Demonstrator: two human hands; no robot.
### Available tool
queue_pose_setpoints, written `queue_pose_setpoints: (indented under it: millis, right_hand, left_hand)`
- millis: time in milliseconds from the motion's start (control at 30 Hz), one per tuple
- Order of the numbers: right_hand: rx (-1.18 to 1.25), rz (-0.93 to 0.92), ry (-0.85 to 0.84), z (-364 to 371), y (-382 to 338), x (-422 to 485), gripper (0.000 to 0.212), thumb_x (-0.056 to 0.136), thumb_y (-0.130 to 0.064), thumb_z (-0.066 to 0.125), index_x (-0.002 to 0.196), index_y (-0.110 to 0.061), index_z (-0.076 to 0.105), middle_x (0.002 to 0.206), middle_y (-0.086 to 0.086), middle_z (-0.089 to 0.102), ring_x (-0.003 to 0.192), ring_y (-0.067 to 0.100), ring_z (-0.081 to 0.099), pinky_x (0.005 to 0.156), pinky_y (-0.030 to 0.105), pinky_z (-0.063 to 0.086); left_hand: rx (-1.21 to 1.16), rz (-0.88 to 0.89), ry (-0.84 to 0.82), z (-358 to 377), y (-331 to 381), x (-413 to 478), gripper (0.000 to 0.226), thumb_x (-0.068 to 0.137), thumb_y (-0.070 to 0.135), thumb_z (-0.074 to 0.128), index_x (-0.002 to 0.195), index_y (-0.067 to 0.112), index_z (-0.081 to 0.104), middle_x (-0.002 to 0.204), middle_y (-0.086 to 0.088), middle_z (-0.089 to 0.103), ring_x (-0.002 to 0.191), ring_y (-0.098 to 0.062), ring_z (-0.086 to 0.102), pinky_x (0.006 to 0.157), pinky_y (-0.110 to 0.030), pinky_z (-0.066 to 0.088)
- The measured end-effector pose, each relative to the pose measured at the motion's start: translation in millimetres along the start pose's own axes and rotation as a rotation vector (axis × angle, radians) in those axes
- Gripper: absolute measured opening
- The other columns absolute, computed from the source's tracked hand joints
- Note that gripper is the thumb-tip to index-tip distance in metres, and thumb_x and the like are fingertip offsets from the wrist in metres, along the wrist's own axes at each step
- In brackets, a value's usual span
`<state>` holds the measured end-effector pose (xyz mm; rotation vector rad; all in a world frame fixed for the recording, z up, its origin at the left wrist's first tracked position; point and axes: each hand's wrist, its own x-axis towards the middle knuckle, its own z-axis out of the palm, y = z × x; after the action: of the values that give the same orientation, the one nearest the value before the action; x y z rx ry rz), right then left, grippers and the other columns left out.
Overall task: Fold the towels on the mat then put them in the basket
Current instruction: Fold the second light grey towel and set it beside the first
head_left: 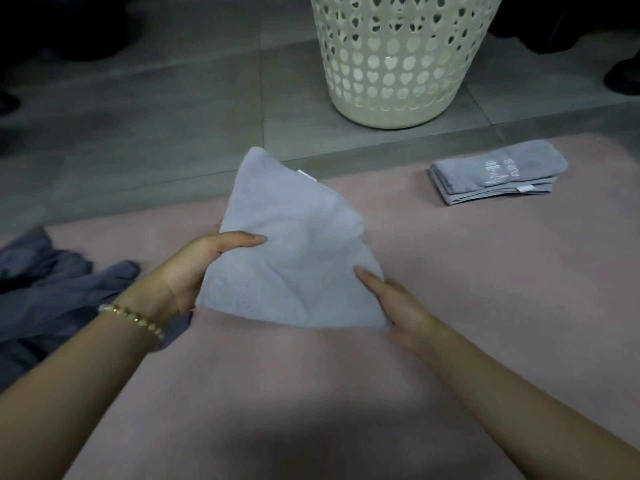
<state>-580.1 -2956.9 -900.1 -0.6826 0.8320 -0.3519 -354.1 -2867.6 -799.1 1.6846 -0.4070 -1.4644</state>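
Left hand [194, 268] grips the left edge of the pale towel [294, 244], thumb flat on top and fingers hidden underneath. This looks like a hold to keep the layers together while a fold is squared. The towel is held over the middle of the mat [311, 393], its far corner raised toward the mat's far edge. Right hand [393, 301] pinches the near right corner, thumb on top, probably to steady that end.

Around them, a crumpled dark heap [48, 289] of towels lies at the mat's left edge, not yet folded. The basket [398, 64] stands on the floor [173, 133] beyond the far edge, with nothing between it and the pale towel. One folded grey towel [495, 174] lies near the far right corner.
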Motion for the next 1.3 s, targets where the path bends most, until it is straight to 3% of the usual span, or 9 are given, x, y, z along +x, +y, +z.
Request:
queue_pose_setpoints:
  millis: [133, 300, 367, 433, 533, 667, 767, 1000, 1300]
  right_hand:
    - [-0.254, -0.357, 0.125, -12, -9, -13, 0.029, 0.093, -0.021, 0.054, 0.121, -0.017, 0.059, 0.110, -0.003, 0.070, 0.098, 0.012, 0.068, 0.077, 0.023, 0.055]
    - [-0.595, -0.367, 0.333, -64, 46, -18, 0.021, 0.091, -0.027, 0.060, 0.111, -0.022, 0.056, 0.098, -0.004, 0.068, 0.082, -0.002, 0.066, 0.072, 0.018, 0.053]
    - [-0.759, -0.377, 0.528, -84, 70, -17, 0.025, 0.086, -0.029, 0.058, 0.108, -0.018, 0.055, 0.100, -0.001, 0.063, 0.086, 0.008, 0.063, 0.078, 0.032, 0.050]
    - [-1.077, -0.452, 0.689, -89, 88, -16, 0.032, 0.090, -0.020, 0.056, 0.119, -0.008, 0.054, 0.122, 0.011, 0.054, 0.105, 0.026, 0.055, 0.092, 0.039, 0.043]
    - [-1.487, -0.787, 0.415, -62, 101, -15, 0.043, 0.096, -0.033, 0.043, 0.135, -0.015, 0.045, 0.141, 0.011, 0.046, 0.129, 0.022, 0.038, 0.107, 0.037, 0.029]
    - [-1.774, -0.709, 0.012, -58, 116, 4, 0.054, 0.101, -0.049, 0.019, 0.141, -0.019, 0.039, 0.149, 0.002, 0.039, 0.139, 0.017, 0.031, 0.115, 0.034, 0.017]
    - [-1.924, -0.617, -0.082, -69, 117, 7, 0.063, 0.097, -0.057, 0.023, 0.147, -0.019, 0.032, 0.155, 0.000, 0.027, 0.144, 0.014, 0.021, 0.116, 0.036, 0.015]
    - [-1.961, -0.582, -0.190, -74, 110, 8, 0.089, 0.085, -0.075, 0.029, 0.151, -0.015, 0.021, 0.159, 0.002, 0.016, 0.147, 0.016, 0.010, 0.117, 0.039, 0.011]
    - [-2.003, -0.525, -0.336, -112, 76, 1, 0.083, 0.088, -0.068, 0.035, 0.152, -0.022, 0.012, 0.159, -0.002, 0.011, 0.146, 0.010, 0.004, 0.118, 0.029, 0.004]
  left_hand:
    - [-0.026, 0.184, -0.030, -20, -41, -2, 0.070, 0.061, 0.037, 0.081, 0.124, 0.019, 0.056, 0.105, 0.000, 0.072, 0.087, -0.016, 0.071, 0.060, -0.023, 0.055]
    - [0.159, 0.186, 0.025, -9, -137, 33, 0.061, 0.088, 0.011, 0.062, 0.139, 0.032, 0.035, 0.122, -0.004, 0.063, 0.096, -0.007, 0.067, 0.080, -0.028, 0.057]
    - [0.400, 0.228, 0.230, -4, -175, 44, 0.066, 0.090, 0.012, 0.062, 0.140, 0.032, 0.024, 0.118, -0.007, 0.062, 0.097, -0.001, 0.063, 0.096, -0.032, 0.049]
    - [0.729, 0.416, 0.501, 6, -196, 44, 0.057, 0.092, 0.032, 0.056, 0.143, 0.018, 0.034, 0.129, -0.007, 0.055, 0.118, -0.016, 0.052, 0.106, -0.026, 0.032]
    - [1.069, 0.766, 0.377, 36, -203, 35, 0.059, 0.094, 0.049, 0.038, 0.143, 0.017, 0.038, 0.144, -0.002, 0.043, 0.134, -0.019, 0.034, 0.114, -0.031, 0.018]
    - [1.385, 0.833, 0.096, 45, -237, 48, 0.075, 0.088, 0.070, 0.030, 0.147, 0.022, 0.033, 0.154, 0.000, 0.030, 0.144, -0.021, 0.018, 0.113, -0.048, 0.013]
    - [1.471, 0.785, 0.073, 40, -247, 57, 0.090, 0.079, 0.079, 0.037, 0.149, 0.024, 0.026, 0.157, 0.002, 0.022, 0.145, -0.022, 0.013, 0.113, -0.051, 0.011]
    - [1.594, 0.811, 0.141, 44, -248, 63, 0.077, 0.088, 0.059, 0.032, 0.151, 0.021, 0.010, 0.152, -0.004, 0.027, 0.139, -0.030, 0.023, 0.107, -0.054, 0.020]
    - [1.553, 0.674, -0.014, 43, -211, 55, 0.059, 0.085, 0.056, 0.027, 0.127, 0.028, 0.058, 0.133, 0.001, 0.058, 0.124, -0.025, 0.053, 0.091, -0.050, 0.051]
